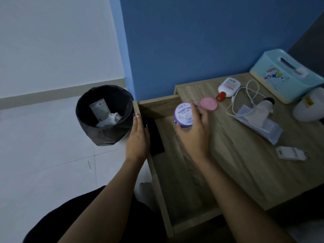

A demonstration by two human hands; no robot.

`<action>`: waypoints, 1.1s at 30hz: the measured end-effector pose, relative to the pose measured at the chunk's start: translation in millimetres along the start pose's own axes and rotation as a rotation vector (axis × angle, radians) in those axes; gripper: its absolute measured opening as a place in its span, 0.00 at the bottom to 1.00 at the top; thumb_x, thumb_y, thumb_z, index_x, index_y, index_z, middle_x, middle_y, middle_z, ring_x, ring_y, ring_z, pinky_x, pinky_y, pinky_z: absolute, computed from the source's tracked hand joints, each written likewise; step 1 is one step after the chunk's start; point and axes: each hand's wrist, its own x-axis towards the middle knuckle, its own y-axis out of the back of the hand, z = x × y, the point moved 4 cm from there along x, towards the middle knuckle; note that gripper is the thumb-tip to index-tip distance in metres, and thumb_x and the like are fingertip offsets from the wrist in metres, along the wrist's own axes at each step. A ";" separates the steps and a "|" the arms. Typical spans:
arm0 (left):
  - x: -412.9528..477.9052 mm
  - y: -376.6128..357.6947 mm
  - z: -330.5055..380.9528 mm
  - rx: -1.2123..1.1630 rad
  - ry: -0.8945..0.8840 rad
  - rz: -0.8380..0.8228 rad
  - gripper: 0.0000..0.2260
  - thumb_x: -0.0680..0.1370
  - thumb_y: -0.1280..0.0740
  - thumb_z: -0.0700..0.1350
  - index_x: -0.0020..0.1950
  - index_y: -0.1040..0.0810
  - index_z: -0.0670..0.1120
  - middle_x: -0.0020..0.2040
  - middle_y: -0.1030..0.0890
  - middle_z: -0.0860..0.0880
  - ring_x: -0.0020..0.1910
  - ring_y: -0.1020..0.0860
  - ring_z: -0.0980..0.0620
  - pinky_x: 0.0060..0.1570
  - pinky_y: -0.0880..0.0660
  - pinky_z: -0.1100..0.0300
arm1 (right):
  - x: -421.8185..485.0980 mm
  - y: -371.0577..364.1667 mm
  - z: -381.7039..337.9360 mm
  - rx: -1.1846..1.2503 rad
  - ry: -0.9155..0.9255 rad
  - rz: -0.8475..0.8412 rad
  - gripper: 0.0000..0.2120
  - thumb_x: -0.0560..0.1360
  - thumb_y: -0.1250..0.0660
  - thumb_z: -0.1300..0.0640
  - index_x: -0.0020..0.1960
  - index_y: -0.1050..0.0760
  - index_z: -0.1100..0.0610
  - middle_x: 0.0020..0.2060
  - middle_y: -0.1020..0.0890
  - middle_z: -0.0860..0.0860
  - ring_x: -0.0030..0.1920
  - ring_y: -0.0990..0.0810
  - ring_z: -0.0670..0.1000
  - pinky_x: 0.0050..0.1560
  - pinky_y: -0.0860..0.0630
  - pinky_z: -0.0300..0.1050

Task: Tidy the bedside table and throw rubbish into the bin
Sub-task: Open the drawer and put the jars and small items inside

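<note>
Head view: the right hand (194, 130) curls its fingers round a squat round jar with a purple printed lid (184, 115), held just above the pale wood-grain bedside surface (236, 165). It is probably lifted clear so the jar can be moved to a tidier spot. The lid faces up and leans leftward, toward the bin. The jar is wider than it is tall, so its long stretch runs across the lid.

The left hand (138, 135) is flat with straight fingers and holds nothing. It lies along the surface's left edge over a dark flat object (155, 137). Whether it presses there I cannot tell.

The round bin with a black liner (105, 135) stands on the floor just beside that edge, with white paper scraps already inside. A pink round compact (209, 104) lies just beyond the jar.
</note>
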 end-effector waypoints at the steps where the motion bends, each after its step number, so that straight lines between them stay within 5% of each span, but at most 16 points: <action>1: 2.5 -0.2 -1.2 0.003 -0.003 0.005 0.25 0.82 0.47 0.49 0.78 0.51 0.48 0.79 0.46 0.48 0.71 0.32 0.44 0.58 0.24 0.49 | -0.8 -13.2 -2.7 -0.008 0.001 -0.043 0.35 0.68 0.26 0.56 0.72 0.34 0.60 0.65 0.30 0.58 0.66 0.29 0.54 0.61 0.35 0.32; 5: 10.4 -0.7 -6.5 0.007 -0.059 0.025 0.26 0.82 0.46 0.49 0.78 0.50 0.48 0.79 0.48 0.49 0.76 0.40 0.48 0.66 0.28 0.52 | -8.0 -67.6 5.5 -0.059 -0.072 -0.254 0.40 0.70 0.27 0.53 0.76 0.43 0.57 0.70 0.36 0.55 0.69 0.33 0.52 0.59 0.34 0.34; 10: 19.1 -0.5 -8.2 0.012 -0.121 0.049 0.26 0.82 0.46 0.47 0.78 0.49 0.47 0.79 0.46 0.50 0.77 0.42 0.51 0.69 0.30 0.51 | -12.5 -121.8 39.4 -0.099 -0.240 -0.411 0.39 0.72 0.29 0.56 0.77 0.46 0.55 0.74 0.40 0.54 0.73 0.37 0.55 0.70 0.34 0.45; 13: 21.3 -1.3 -9.2 -0.008 -0.138 0.047 0.26 0.81 0.46 0.47 0.78 0.51 0.49 0.79 0.47 0.51 0.76 0.39 0.50 0.66 0.28 0.50 | -11.5 -135.7 49.9 -0.004 -0.303 -0.420 0.34 0.74 0.31 0.62 0.76 0.42 0.55 0.74 0.38 0.52 0.73 0.38 0.51 0.68 0.41 0.36; 16: 21.7 -3.5 -12.7 -0.008 -0.131 0.052 0.27 0.81 0.46 0.48 0.78 0.53 0.50 0.79 0.48 0.52 0.73 0.33 0.48 0.62 0.25 0.50 | -8.4 -144.3 57.6 -0.004 -0.185 -0.436 0.28 0.75 0.33 0.61 0.73 0.37 0.55 0.72 0.35 0.54 0.72 0.36 0.53 0.68 0.37 0.39; 20: 20.7 -6.6 -14.8 -0.019 -0.124 0.069 0.27 0.81 0.47 0.49 0.78 0.54 0.52 0.79 0.49 0.53 0.71 0.31 0.48 0.56 0.22 0.53 | -9.9 -150.0 67.9 -0.006 -0.106 -0.319 0.17 0.78 0.37 0.50 0.67 0.31 0.47 0.64 0.25 0.49 0.64 0.26 0.47 0.55 0.25 0.41; 25: 21.3 -7.4 -15.2 -0.029 -0.115 0.060 0.27 0.81 0.46 0.49 0.78 0.53 0.52 0.79 0.50 0.54 0.72 0.32 0.49 0.55 0.21 0.56 | -14.9 -166.9 80.2 -0.079 -0.045 -0.377 0.21 0.76 0.39 0.41 0.67 0.33 0.43 0.65 0.26 0.45 0.65 0.28 0.43 0.68 0.30 0.51; 27: 20.8 -7.0 -14.9 -0.022 -0.116 0.060 0.27 0.81 0.46 0.49 0.78 0.53 0.52 0.79 0.51 0.55 0.73 0.33 0.50 0.55 0.22 0.58 | -13.2 -165.6 78.9 -0.142 0.003 -0.425 0.25 0.76 0.37 0.43 0.71 0.37 0.43 0.70 0.31 0.47 0.70 0.32 0.47 0.71 0.34 0.54; 31: 19.7 -7.4 -13.5 -0.010 -0.118 0.056 0.26 0.82 0.46 0.49 0.78 0.52 0.51 0.79 0.52 0.55 0.73 0.34 0.51 0.53 0.22 0.59 | -9.4 -151.6 57.6 -0.214 -0.057 -0.625 0.39 0.75 0.35 0.59 0.77 0.54 0.45 0.77 0.60 0.53 0.77 0.51 0.58 0.75 0.42 0.58; 33: 18.9 -7.7 -17.4 -0.011 -0.106 0.055 0.27 0.81 0.47 0.49 0.78 0.53 0.52 0.79 0.51 0.55 0.71 0.32 0.49 0.51 0.20 0.58 | -5.9 -142.9 49.6 -0.123 -0.140 -0.616 0.39 0.75 0.33 0.60 0.77 0.52 0.45 0.78 0.59 0.52 0.77 0.50 0.57 0.73 0.38 0.54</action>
